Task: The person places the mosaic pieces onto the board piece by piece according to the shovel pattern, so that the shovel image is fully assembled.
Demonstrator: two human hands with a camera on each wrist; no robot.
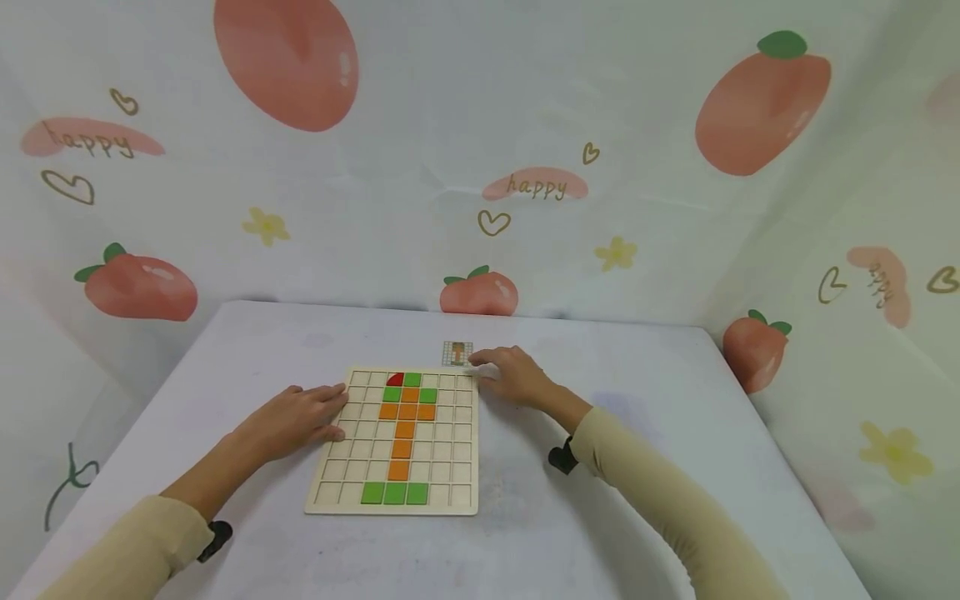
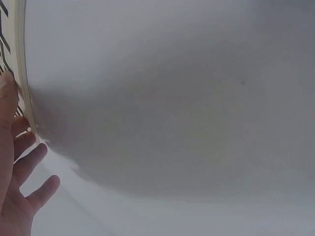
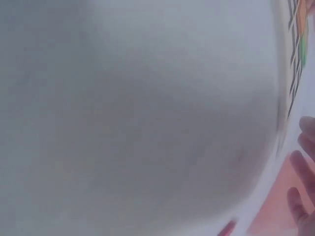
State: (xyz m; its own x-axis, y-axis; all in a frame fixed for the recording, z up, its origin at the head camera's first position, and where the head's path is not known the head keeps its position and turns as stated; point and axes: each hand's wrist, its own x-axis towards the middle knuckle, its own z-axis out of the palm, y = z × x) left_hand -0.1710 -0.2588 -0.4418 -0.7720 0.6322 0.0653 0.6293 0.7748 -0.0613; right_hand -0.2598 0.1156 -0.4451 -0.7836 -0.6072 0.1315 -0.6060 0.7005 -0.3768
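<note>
A pale wooden grid board (image 1: 446, 450) lies on the table with square tiles set in its cells. Orange tiles (image 1: 405, 429) form a column with a wider row near the top. Green tiles (image 1: 394, 493) line the bottom, and others sit around the top beside a red quarter-round tile (image 1: 395, 380). My left hand (image 1: 296, 419) touches the board's left edge, its fingers extended. Past the upper right corner, my right hand (image 1: 517, 377) reaches with its fingertips beside a small grid picture card (image 1: 457, 353). In the right wrist view its fingers (image 3: 302, 169) look spread apart.
A white tabletop (image 1: 637, 500) surrounds the board. Behind and at the sides hangs a pale cloth (image 1: 420, 108) printed with fruit, hearts and flowers. Black wrist bands (image 1: 562, 457) show at the sleeves. A small red shape (image 3: 227, 228) in the right wrist view is too blurred to identify.
</note>
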